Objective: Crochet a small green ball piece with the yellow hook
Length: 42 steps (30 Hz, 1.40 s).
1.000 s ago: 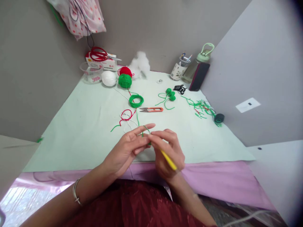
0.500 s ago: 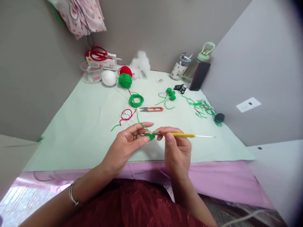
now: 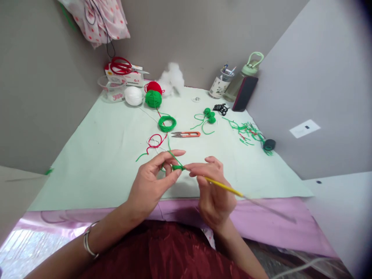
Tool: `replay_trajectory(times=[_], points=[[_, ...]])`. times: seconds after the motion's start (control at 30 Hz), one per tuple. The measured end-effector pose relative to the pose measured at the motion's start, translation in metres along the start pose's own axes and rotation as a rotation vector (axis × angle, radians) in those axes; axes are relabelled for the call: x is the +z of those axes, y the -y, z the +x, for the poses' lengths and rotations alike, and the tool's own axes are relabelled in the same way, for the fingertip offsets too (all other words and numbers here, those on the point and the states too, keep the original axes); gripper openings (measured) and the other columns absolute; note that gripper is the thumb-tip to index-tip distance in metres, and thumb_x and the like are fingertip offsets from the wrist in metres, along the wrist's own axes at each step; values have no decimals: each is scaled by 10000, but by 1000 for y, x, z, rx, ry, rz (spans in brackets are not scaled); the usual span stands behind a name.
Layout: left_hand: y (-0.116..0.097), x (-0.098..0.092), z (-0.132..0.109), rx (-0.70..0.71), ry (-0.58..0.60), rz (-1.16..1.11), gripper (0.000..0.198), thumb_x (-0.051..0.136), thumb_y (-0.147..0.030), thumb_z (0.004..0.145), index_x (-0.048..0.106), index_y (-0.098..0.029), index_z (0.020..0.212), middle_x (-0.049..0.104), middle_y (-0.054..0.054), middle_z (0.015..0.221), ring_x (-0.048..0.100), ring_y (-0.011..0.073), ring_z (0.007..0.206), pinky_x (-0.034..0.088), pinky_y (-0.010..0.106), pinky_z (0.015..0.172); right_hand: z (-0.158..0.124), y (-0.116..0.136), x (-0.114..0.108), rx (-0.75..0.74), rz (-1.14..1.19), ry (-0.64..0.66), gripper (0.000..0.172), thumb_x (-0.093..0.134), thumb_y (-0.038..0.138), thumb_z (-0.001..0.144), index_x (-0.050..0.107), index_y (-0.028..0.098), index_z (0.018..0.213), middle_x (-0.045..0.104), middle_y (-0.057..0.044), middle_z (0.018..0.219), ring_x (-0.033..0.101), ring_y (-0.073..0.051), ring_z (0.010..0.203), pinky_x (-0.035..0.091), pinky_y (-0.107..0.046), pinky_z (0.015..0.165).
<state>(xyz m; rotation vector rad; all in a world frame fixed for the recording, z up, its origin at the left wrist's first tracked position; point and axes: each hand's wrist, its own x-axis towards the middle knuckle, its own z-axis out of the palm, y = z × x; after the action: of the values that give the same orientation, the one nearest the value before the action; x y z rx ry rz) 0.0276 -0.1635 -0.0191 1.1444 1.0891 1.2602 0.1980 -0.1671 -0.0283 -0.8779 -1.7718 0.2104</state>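
Crochet piece [image 3: 178, 167], one, pinched in left hand [image 3: 149, 184]; right hand [image 3: 215, 193] grips one hook [image 3: 225, 188].

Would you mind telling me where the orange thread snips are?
In the head view, the orange thread snips lie on the pale green mat, just right of the green yarn coil, beyond the green crochet piece.

Orange snips [image 3: 186, 134] mid-mat [image 3: 95, 162], red scissors [image 3: 123, 66] on box [image 3: 132, 80], white ball [image 3: 133, 95], bottle [image 3: 245, 75].

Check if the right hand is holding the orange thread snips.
No, the orange thread snips lie on the mat; the right hand holds a yellow crochet hook.
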Motion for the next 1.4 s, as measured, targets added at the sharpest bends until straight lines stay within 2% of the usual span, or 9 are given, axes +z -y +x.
replay_trajectory(times=[0.1, 0.2, 0.33, 0.47, 0.67, 0.8, 0.9, 1.03, 1.4], points=[[0, 4, -1, -23, -15, -85, 368, 861, -199, 843, 830, -303, 1196, 671, -25, 880, 537, 114, 770, 449, 249, 806, -3, -4, 6, -188, -235, -3, 216, 570, 106, 1040, 706, 250, 1126, 821, -42, 1012, 767, -165, 876, 489, -444, 1035], [0, 4, 1, -263, 97, -386, 476, 900, -299, 825, 796, -275, 1288, 632, -36, 781, 470, 86, 657, 422, 216, 664, -4, -7, 11, -246, -296, -56, 227, 642, 100, 1008, 744, 257, 1137, 806, -66, 1030, 754, -173, 881, 525, -436, 997], [0, -1, 9, -389, 154, -570, 373, 898, -257, 823, 842, -229, 1191, 449, -101, 591, 281, 41, 530, 500, 222, 809, -1, -7, 8, 89, 86, -133, 216, 568, 185, 1059, 755, 278, 1112, 807, -29, 958, 732, -191, 815, 564, -475, 970], [0, -1, 9, -331, 131, -533, 399, 908, -243, 804, 841, -277, 1196, 627, -52, 776, 364, 47, 586, 500, 220, 802, 6, -5, 7, 332, 398, -140, 203, 586, 237, 1061, 783, 265, 1021, 802, -27, 937, 698, -177, 784, 587, -380, 798], [3, 5, 3, -264, 84, -440, 428, 929, -282, 794, 838, -313, 1211, 711, -2, 921, 585, 117, 889, 434, 192, 720, 3, -4, 13, 138, 227, -96, 257, 610, 122, 1030, 776, 283, 1142, 824, -23, 1007, 731, -177, 852, 548, -408, 896], [4, 5, 7, -364, 139, -544, 433, 925, -307, 796, 839, -265, 1219, 694, -7, 831, 532, 86, 722, 476, 217, 765, -3, -8, 11, -89, -90, -85, 318, 670, 85, 984, 781, 310, 1180, 828, -35, 1084, 755, -191, 909, 485, -464, 1017], [4, 2, 12, -420, 171, -622, 334, 925, -288, 777, 874, -219, 1100, 713, 14, 880, 567, 93, 741, 519, 267, 882, -1, -11, 6, 88, 61, -144, 255, 641, 127, 1011, 791, 304, 1118, 823, -8, 990, 742, -179, 869, 497, -444, 1014], [3, 0, 12, -310, 93, -516, 307, 915, -254, 781, 876, -274, 1085, 699, -7, 918, 613, 120, 872, 489, 243, 891, 5, -10, 4, 444, 458, -187, 192, 624, 255, 1045, 805, 290, 989, 784, 2, 894, 693, -160, 788, 538, -326, 752], [2, -2, 4, -217, 104, -320, 312, 867, -306, 854, 855, -319, 1165, 709, 13, 961, 610, 174, 972, 460, 275, 898, 4, -11, 7, 512, 558, -118, 189, 622, 331, 1053, 785, 255, 995, 799, -19, 928, 688, -157, 764, 582, -332, 761]])
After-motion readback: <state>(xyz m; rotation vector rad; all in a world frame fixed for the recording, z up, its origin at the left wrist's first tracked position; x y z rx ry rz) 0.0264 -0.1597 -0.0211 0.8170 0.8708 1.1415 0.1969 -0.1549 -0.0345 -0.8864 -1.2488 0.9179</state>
